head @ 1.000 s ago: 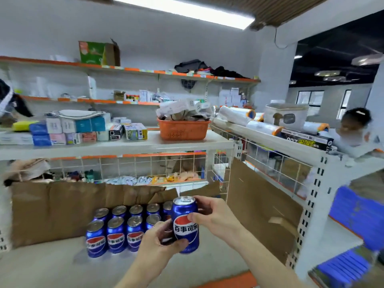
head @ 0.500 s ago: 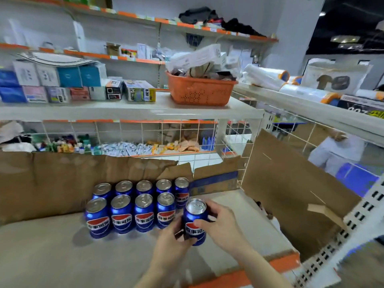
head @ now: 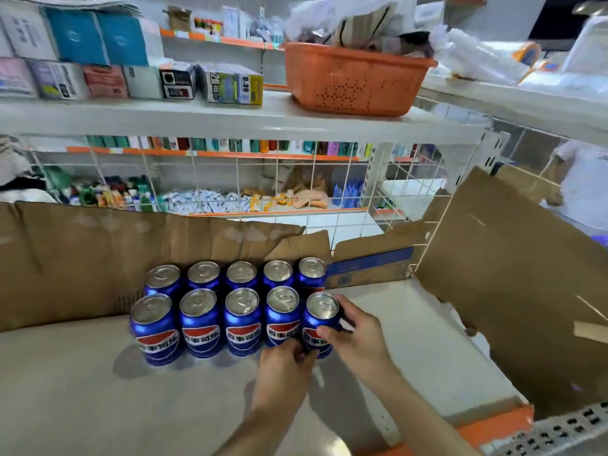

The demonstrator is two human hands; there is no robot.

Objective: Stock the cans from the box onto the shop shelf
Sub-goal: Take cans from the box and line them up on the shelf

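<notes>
Now both hands on rightmost front can (head: 319, 320): right hand (head: 357, 340) wraps its side, left hand (head: 283, 366) pinches base. Can stands on shelf (head: 98, 390), touching neighbour can (head: 282, 315).

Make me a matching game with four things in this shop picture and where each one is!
Things:
1. orange basket
2. blue cans
3. brown cardboard
4. right hand

Places:
A. standing in two rows on the lower shelf
B. holding the can at the right end of the front row
C. on the upper shelf
D. lining the back of the lower shelf, behind the cans

Pairs: 1-C, 2-A, 3-D, 4-B
</notes>
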